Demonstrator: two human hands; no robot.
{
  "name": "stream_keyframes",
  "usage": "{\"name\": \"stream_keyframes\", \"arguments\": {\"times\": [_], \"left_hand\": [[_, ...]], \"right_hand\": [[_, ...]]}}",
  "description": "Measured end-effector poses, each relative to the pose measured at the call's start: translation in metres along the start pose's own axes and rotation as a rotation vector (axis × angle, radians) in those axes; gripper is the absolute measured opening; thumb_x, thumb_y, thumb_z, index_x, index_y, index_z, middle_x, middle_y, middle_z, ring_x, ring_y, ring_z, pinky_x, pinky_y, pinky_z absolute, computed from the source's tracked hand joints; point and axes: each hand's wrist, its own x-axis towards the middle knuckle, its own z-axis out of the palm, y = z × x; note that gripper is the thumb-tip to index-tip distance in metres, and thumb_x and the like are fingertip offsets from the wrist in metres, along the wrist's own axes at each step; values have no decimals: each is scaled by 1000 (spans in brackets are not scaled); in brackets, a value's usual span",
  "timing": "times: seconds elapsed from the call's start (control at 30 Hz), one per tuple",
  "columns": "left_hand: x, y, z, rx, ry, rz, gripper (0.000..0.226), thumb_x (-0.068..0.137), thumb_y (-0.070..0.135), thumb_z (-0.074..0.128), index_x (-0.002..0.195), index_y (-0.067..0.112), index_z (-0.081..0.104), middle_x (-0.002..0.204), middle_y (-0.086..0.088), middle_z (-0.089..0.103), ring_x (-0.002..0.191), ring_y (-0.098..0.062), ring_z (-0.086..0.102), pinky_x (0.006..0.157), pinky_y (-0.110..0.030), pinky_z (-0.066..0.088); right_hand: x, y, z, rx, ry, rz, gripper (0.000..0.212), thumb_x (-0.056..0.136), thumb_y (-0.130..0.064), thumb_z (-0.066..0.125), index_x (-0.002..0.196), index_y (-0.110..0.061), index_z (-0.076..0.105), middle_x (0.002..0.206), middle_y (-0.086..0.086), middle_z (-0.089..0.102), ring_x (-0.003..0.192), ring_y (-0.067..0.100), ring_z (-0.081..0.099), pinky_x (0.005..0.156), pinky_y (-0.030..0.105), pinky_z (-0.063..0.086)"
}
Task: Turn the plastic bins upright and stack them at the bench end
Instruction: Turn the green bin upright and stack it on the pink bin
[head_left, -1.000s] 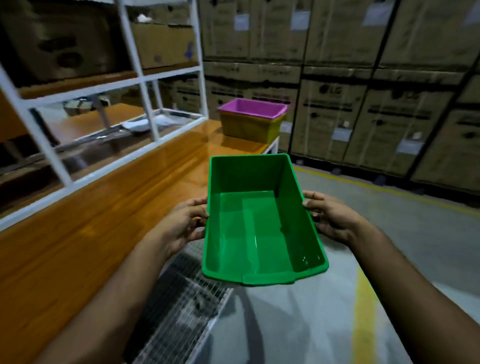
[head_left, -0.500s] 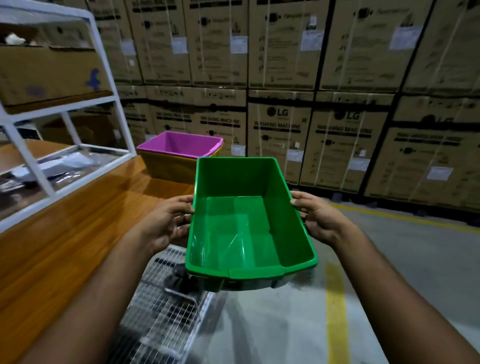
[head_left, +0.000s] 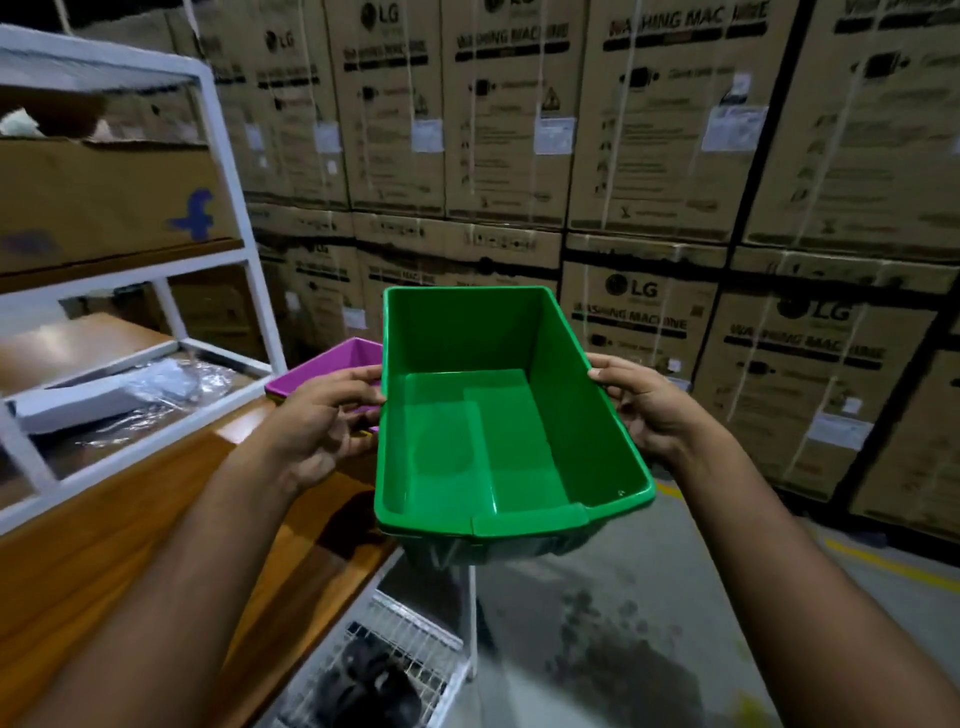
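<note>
I hold an empty green plastic bin (head_left: 498, 431) upright in the air, open side up, over the end of the wooden bench (head_left: 130, 530). My left hand (head_left: 327, 415) grips its left rim and my right hand (head_left: 644, 410) grips its right rim. Behind my left hand a purple bin (head_left: 332, 366) stands upright at the bench end, mostly hidden by my hand and the green bin. In the earlier frames it sits nested in a yellow bin; here only a sliver of that shows.
A white metal shelf frame (head_left: 228, 208) holding a cardboard box (head_left: 104, 202) rises on the bench at left. Stacked washing machine cartons (head_left: 649, 156) form a wall ahead. A wire mesh rack (head_left: 395, 660) sits below the bench end, with grey floor at right.
I have come closer to the bench end carrying the green bin. The bin now overlaps the purple bin in view, and the cartons loom larger.
</note>
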Motion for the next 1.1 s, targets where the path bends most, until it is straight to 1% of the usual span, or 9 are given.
{"name": "stream_keyframes", "arguments": {"times": [0.13,0.33,0.43,0.53,0.6,0.8,0.9,1.03,1.1], "left_hand": [[43,9,-10,-56,102,15,38,86,0,50,120,9,64,102,-8,70,86,-17,68,62,-30,58],[89,20,-18,-125,334,94,32,86,-2,44,104,12,68,85,-4,71,66,-10,69,58,-27,58],[102,23,-20,-178,446,131,34,86,-2,46,110,11,65,84,-4,72,67,-11,70,56,-27,58],[114,23,-18,-171,543,170,37,86,-1,46,116,10,64,88,-4,72,72,-13,68,58,-26,58],[120,22,-17,-158,590,186,40,85,0,47,120,10,64,96,-5,69,80,-15,65,64,-26,60],[138,17,-8,-143,745,223,31,86,0,48,107,12,67,95,-5,69,83,-16,63,63,-26,57],[141,14,-4,-148,787,227,31,87,1,47,107,13,67,88,-1,73,81,-14,63,59,-24,56],[146,12,-2,-152,846,226,34,89,3,47,119,9,64,98,-6,68,83,-16,61,56,-23,56],[151,10,-2,-169,866,228,34,90,3,46,120,6,62,99,-7,65,81,-16,60,55,-23,57]], "right_hand": [[93,-9,1,-10,-99,68,40,91,-2,51,130,-4,61,96,11,74,74,15,72,63,24,60],[219,-25,29,-77,-340,148,40,96,-1,42,135,1,52,70,2,74,52,4,68,45,16,52],[267,-31,45,-60,-481,214,37,99,0,36,133,1,50,60,2,70,41,3,62,37,15,47],[311,-30,55,-132,-599,233,45,94,-3,45,138,0,51,103,14,71,66,11,72,53,22,57],[337,-28,59,-169,-608,226,46,93,-4,47,138,-2,52,113,16,67,74,14,72,58,24,59],[368,-28,69,-136,-716,282,35,99,-1,37,130,3,52,60,3,70,43,6,63,37,17,48],[387,-18,74,-198,-726,280,37,94,-5,48,129,-1,60,96,14,76,69,17,73,57,26,59],[405,-6,77,-272,-750,276,46,70,-19,78,115,-14,73,121,18,62,77,26,52,68,29,35],[411,0,77,-271,-753,290,39,71,-21,74,110,-15,76,122,23,56,73,25,42,67,30,29]]}}
